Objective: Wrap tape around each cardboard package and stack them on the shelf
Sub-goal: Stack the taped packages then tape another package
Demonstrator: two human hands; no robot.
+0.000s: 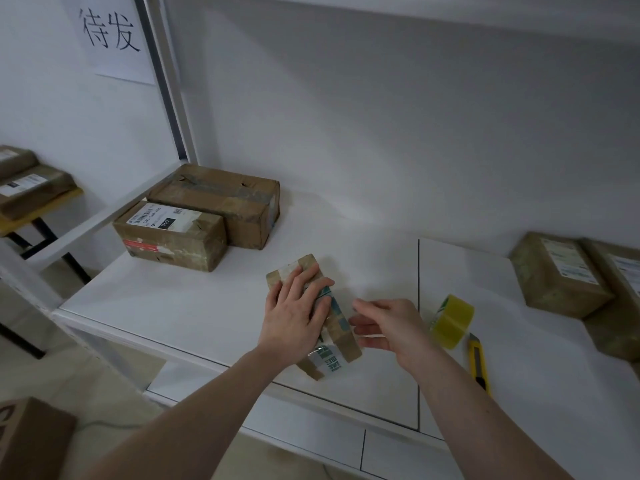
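Note:
A small cardboard package [341, 344] with green-printed tape lies near the front edge of the white shelf [194, 306]. My left hand [296, 310] lies flat on top of it, fingers straight, pressing it down. My right hand [384, 325] hovers at the package's right side with fingers loosely spread, touching or nearly touching its edge. A roll of yellowish tape [452, 320] stands on the shelf just right of my right hand.
A yellow utility knife [478, 363] lies by the tape roll. Two taped boxes [194, 220] sit at the shelf's back left, two more [568, 275] at the right. More parcels rest on a yellow table [31, 199] far left. A box [31, 441] stands on the floor.

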